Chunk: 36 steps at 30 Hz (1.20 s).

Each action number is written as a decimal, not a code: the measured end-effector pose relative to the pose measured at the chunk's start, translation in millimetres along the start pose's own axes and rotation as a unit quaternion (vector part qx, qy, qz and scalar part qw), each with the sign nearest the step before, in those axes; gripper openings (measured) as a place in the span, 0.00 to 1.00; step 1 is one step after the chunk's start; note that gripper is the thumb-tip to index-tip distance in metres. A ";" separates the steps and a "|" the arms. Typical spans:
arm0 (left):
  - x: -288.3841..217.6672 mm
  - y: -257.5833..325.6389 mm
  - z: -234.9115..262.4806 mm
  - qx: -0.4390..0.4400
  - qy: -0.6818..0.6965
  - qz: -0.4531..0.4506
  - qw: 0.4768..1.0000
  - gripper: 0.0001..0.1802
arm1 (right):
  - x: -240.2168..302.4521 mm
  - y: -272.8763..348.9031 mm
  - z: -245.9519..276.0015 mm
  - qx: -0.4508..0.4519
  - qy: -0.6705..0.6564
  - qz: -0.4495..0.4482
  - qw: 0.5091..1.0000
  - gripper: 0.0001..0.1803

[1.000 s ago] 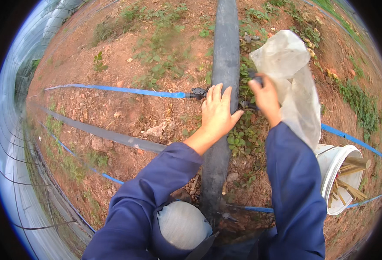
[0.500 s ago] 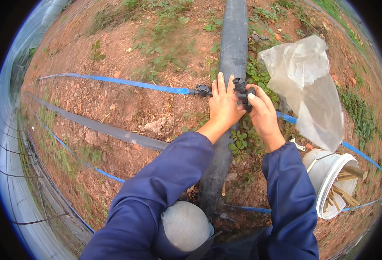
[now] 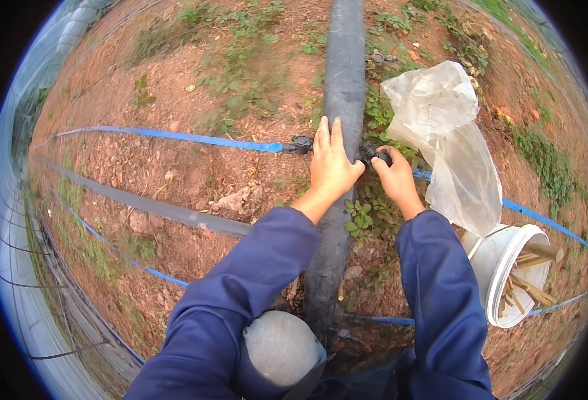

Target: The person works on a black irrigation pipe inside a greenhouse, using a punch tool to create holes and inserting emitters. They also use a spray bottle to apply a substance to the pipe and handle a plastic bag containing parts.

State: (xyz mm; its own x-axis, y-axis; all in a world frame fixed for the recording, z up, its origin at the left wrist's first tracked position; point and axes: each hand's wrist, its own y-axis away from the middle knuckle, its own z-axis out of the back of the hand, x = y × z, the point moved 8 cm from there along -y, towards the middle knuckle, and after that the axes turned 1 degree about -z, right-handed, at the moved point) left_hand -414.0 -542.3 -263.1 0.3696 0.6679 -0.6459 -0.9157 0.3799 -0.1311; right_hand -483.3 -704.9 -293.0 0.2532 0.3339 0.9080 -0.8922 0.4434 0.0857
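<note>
The left hand (image 3: 332, 163) lies flat, fingers outspread, on the wide, flat, dull black plastic hose (image 3: 344, 87) running along the red, stony soil (image 3: 174, 180). The right hand (image 3: 392, 177) closes around a small black plastic valve fitting (image 3: 372, 155) at the hose's right edge, joined to thin blue drip tape (image 3: 540, 217). Beside it lie a crumpled clear plastic bag (image 3: 447, 140) and a white bucket (image 3: 500, 257) of wooden stakes (image 3: 530, 280).

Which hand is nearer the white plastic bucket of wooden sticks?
Right. The right hand grips a black fitting, up-left of the white plastic bucket; the left hand rests farther left, on the dark pipe.
</note>
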 end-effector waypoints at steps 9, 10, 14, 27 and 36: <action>7.1 -2.2 4.9 0.017 0.045 0.014 0.999 0.58 | 53.0 23.0 -8.1 -0.066 0.289 0.231 0.927 0.23; 7.5 -2.4 5.1 0.020 0.048 0.015 0.999 0.58 | 57.6 24.1 -9.4 -0.069 0.309 0.247 0.916 0.23; 8.2 -1.1 5.0 0.019 0.048 0.015 0.999 0.57 | 67.8 24.4 -12.5 -0.065 0.355 0.273 0.892 0.20; 11.9 -2.4 2.7 -0.015 0.075 -0.018 0.997 0.53 | 10.7 -26.5 -33.6 0.222 -0.089 -0.261 0.935 0.17; 1.8 -13.9 8.3 0.075 -0.044 -0.006 0.996 0.48 | 0.0 -17.9 -42.0 0.276 -0.195 -0.370 0.865 0.17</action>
State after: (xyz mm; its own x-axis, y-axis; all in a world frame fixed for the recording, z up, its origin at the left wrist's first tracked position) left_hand -399.4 -541.1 -256.2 0.3980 0.7137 -0.5763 -0.8801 0.4743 -0.0203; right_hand -451.6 -677.9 -311.7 0.7822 -0.2263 0.5805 -0.6094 -0.0844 0.7883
